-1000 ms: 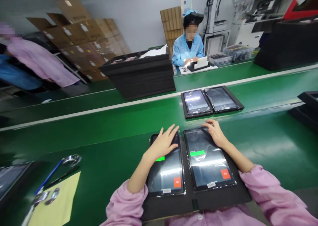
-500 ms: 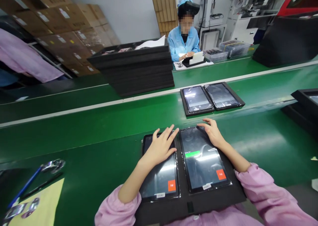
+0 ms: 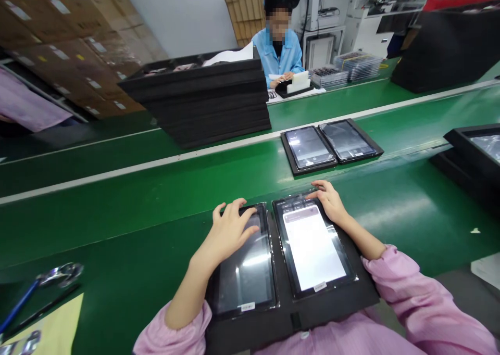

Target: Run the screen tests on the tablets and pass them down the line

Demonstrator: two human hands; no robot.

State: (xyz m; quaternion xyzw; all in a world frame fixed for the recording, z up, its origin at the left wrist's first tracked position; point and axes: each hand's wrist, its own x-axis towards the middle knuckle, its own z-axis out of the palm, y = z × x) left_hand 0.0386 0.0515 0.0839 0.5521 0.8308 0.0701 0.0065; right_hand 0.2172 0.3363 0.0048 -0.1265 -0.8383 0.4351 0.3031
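Observation:
Two tablets lie side by side in a black foam tray [image 3: 332, 311] at the near edge of the green bench. Over the upper part of the left tablet [image 3: 250, 282], its screen dark, is my left hand [image 3: 228, 230] with fingers spread. My right hand [image 3: 328, 201] is at the top edge of the right tablet [image 3: 312, 251]; its fingers are extended, the index near the upper screen. That tablet shows a bright white panel below a dark strip of icons. Neither hand grips anything. Whether the fingertips touch the glass I cannot tell.
Another tray with two tablets [image 3: 332, 144] rests beyond my hands. A tall stack of black trays [image 3: 203, 100] stands behind at left. A person in blue [image 3: 279, 53] sits opposite. At lower left are a blue pen [image 3: 19, 305] and yellow paper [image 3: 58, 324]. More black trays [image 3: 464, 152] are at right.
My left hand has shifted left and toward the top of its tablet. The right screen went from a dark page with green and red blocks to a white panel; the left tablet's red block is gone.

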